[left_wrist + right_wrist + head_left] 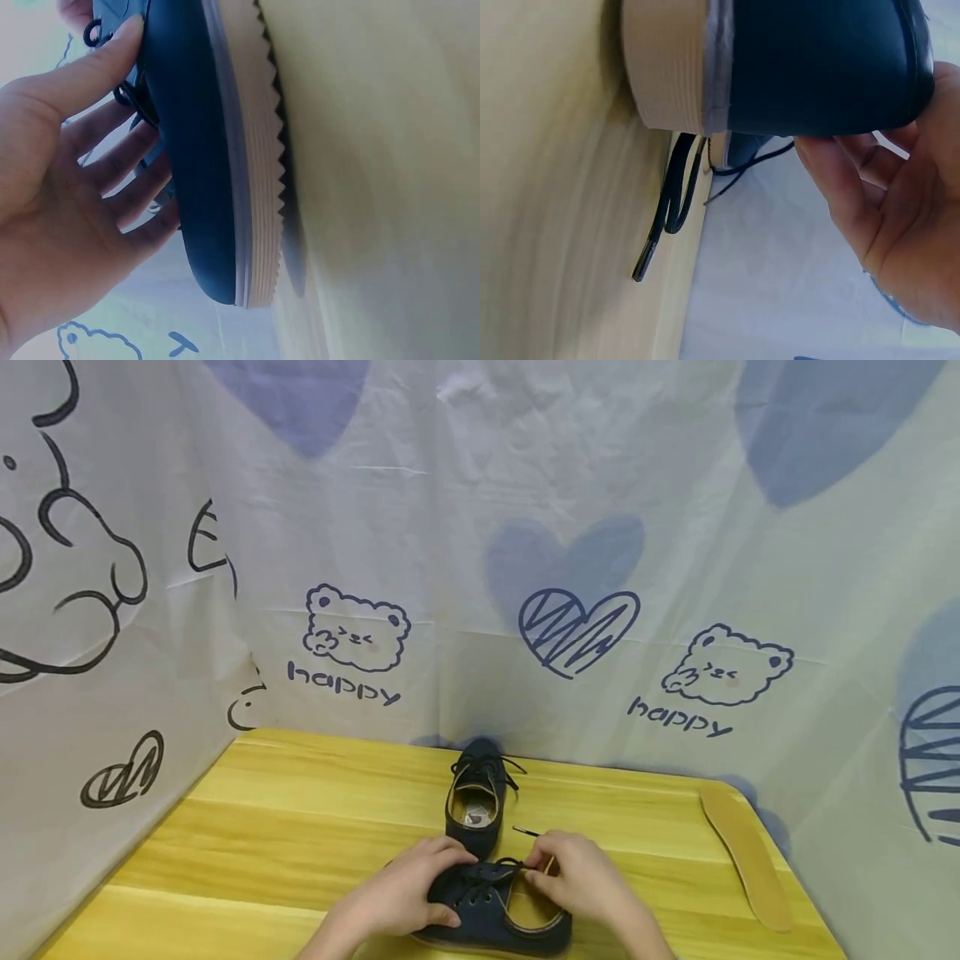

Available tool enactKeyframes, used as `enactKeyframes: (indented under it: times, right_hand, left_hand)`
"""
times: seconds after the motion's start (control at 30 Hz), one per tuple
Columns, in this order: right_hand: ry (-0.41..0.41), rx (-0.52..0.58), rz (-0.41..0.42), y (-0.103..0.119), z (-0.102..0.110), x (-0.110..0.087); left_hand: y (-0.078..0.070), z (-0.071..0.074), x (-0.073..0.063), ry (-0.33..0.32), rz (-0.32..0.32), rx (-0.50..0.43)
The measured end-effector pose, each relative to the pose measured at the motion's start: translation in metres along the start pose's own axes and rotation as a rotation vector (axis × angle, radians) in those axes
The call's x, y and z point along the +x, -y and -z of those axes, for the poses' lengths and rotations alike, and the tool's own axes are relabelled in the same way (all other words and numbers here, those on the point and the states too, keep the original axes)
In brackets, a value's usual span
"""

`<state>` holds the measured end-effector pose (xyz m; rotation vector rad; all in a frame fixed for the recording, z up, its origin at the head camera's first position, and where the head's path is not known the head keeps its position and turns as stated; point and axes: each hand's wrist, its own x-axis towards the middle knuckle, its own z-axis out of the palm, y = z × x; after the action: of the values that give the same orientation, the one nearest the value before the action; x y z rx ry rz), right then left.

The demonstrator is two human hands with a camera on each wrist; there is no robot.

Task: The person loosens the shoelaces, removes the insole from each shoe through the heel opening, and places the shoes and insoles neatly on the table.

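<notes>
A dark navy lace-up shoe (487, 931) with a pale sole lies sideways before me, toe to the left. My left hand (412, 893) grips its front part, thumb on the near side and fingers across the far side; the left wrist view shows this hand (82, 172) around the shoe upper (195, 187). At the shoe's opening, my right hand (577, 872) pinches the black shoelace (510, 862) between thumb and fingers. A lace end with its tip (527, 832) extends beyond that hand. In the right wrist view, the heel (817, 67) hides the right fingertips.
A matching shoe (471, 839) stands behind the first, toe toward the curtain, its lace ends loose. A tan insole (742, 856) lies at the right of the yellow wood-grain table (300, 827). A white printed curtain (465, 693) hangs around the back and sides.
</notes>
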<state>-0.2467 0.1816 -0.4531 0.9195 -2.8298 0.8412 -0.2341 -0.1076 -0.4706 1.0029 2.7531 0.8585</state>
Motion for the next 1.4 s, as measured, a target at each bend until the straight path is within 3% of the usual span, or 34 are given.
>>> enactKeyframes:
  times: [0.17,0.3,0.47,0.67,0.9,1.07,1.3,1.4]
  right_hand:
    - [0.012,0.019,0.007,0.005,-0.005,0.001]
    - [0.032,0.123,0.005,0.010,-0.011,-0.003]
    - [0.026,0.195,-0.029,0.024,-0.022,-0.005]
    - [0.069,0.331,-0.170,0.051,-0.038,-0.002]
    - [0.064,0.338,-0.229,0.078,-0.057,0.012]
    - [0.045,0.296,-0.230,0.094,-0.065,0.024]
    - [-0.010,0.319,-0.220,0.102,-0.075,0.040]
    - [-0.033,0.276,-0.193,0.104,-0.078,0.049]
  left_hand:
    - [-0.005,0.001,-0.018,-0.068,0.029,0.005]
    - [-0.011,0.004,-0.036,-0.087,0.104,-0.092]
    - [-0.007,0.005,-0.056,-0.030,0.119,-0.214]
    - [0.002,0.005,-0.072,0.049,0.164,-0.264]
    - [0.015,0.009,-0.074,0.023,0.244,-0.343]
    - [0.015,0.018,-0.073,-0.042,0.292,-0.319]
    - [0.024,0.027,-0.067,-0.154,0.264,-0.259]
    - [0.030,0.030,-0.064,-0.193,0.254,-0.234]
